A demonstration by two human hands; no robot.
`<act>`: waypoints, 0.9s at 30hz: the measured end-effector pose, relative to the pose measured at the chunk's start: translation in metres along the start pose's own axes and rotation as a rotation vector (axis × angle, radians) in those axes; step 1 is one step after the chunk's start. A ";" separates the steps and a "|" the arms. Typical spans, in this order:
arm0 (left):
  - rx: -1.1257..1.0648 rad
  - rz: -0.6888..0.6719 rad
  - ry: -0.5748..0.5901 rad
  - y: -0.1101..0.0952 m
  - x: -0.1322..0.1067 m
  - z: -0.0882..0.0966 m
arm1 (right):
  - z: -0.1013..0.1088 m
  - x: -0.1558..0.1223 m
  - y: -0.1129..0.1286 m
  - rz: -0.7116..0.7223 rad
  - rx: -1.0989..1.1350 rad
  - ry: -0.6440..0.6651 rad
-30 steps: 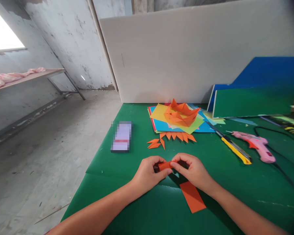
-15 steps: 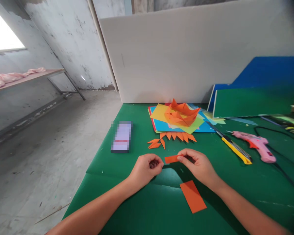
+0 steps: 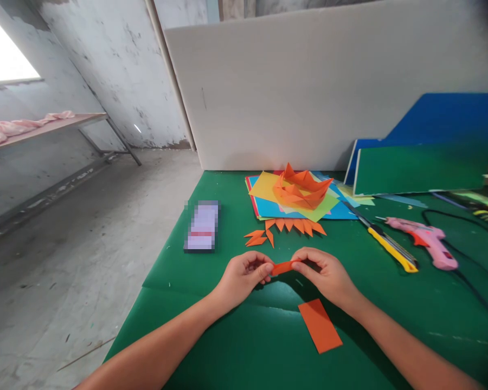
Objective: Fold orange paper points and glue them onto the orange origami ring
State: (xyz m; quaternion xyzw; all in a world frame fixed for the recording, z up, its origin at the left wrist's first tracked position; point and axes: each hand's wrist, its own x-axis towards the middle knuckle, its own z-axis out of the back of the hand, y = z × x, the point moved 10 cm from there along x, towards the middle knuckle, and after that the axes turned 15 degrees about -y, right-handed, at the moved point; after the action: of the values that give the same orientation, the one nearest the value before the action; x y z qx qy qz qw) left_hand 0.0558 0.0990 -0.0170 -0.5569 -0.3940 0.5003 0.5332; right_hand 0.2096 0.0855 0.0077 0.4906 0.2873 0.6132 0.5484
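The narrow orange strip (image 3: 282,267) is held above the surface (image 3: 228,341), inward of its left edge, the left hand (image 3: 246,275) and right hand (image 3: 319,275) each with fingers pinching one end. Uneven tension could crease it askew; a slack pinch could drop it. The loose orange rectangle (image 3: 320,326), near the right forearm, could be brushed away by a low sleeve-side sweep. Toward the left edge, a phone (image 3: 203,226) might be knocked off by a wide left elbow.
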 end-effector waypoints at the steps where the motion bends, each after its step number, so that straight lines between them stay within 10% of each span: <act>1: -0.002 0.001 0.006 0.001 -0.001 -0.001 | -0.001 0.000 0.001 0.012 -0.008 0.012; 12: 0.228 -0.267 -0.064 -0.021 -0.006 -0.001 | -0.009 -0.014 0.043 0.486 -0.320 0.021; 27: 0.370 -0.341 0.001 -0.018 -0.009 -0.009 | -0.027 -0.024 0.040 0.502 -0.252 0.234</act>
State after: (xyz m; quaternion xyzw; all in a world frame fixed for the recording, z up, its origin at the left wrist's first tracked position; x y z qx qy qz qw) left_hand 0.0650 0.0910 0.0017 -0.3756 -0.3837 0.4663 0.7030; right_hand 0.1671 0.0588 0.0268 0.4005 0.1401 0.8127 0.3993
